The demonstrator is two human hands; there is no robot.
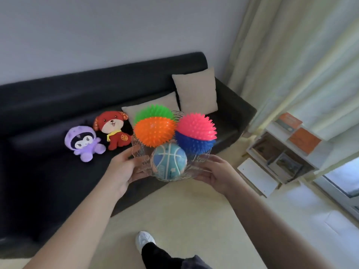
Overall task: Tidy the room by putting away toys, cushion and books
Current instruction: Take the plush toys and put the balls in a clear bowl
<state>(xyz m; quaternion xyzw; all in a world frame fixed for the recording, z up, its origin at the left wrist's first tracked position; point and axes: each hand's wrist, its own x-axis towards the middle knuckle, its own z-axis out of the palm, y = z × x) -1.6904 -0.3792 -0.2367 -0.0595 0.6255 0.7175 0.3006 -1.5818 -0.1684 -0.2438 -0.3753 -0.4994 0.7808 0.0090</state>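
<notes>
Your left hand and right hand grip a clear dish at its 9 and 3 o'clock rims, thumbs on top, fingers hidden beneath. Its glassy edges are hard to trace. Inside sit a blue ball at 6 o'clock, an orange-and-green spiky ball at 11 and a pink-and-blue spiky ball at 1. Beyond, at 10 o'clock, a purple plush and a red dog plush sit on the dark sofa. A beige cushion leans at 12.

- Sofa seat left of purple plush: unobstructed.
- Red plush, low cushion and upright cushion fill seat's middle and right end.
- Floor up to bookshelf: passable.
</notes>
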